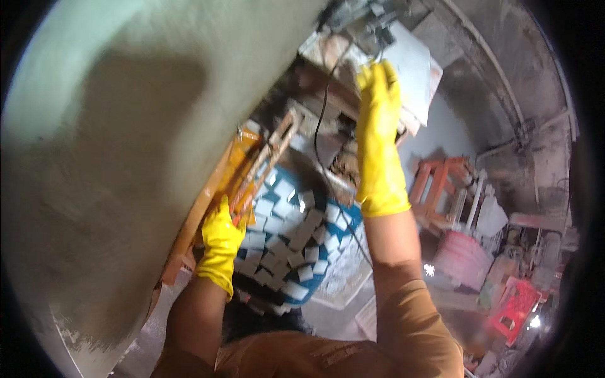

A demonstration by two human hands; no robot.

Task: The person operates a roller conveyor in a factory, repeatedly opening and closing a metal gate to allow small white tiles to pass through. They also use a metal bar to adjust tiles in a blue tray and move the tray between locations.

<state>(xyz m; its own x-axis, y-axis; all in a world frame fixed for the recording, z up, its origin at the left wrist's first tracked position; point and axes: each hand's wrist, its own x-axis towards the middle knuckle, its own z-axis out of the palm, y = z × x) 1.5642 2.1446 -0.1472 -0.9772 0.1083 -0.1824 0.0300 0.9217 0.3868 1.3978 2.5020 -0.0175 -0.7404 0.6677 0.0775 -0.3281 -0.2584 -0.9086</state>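
Observation:
Both of my hands wear long yellow rubber gloves. My left hand (220, 242) is closed at the lower end of a long rusty bar (268, 151), low beside an orange-brown ledge (211, 189). A small reddish part shows by its fingers. My right hand (379, 94) reaches far forward, fingers stretched up with a gap between them. Its tips are next to a dark tool (379, 34) above a white board (409, 75); whether they touch it I cannot tell. Between my arms stands a blue tub (343, 217) with many pale square tiles (283, 189) in it.
A large smooth grey surface (126, 157) takes up the left side. A dark cable (320, 120) hangs down over the tub. A pale tray (343, 293) sits beside the tub. To the right are an orange frame (435, 189), a pink bucket (463, 258) and a red plastic stool (517, 309).

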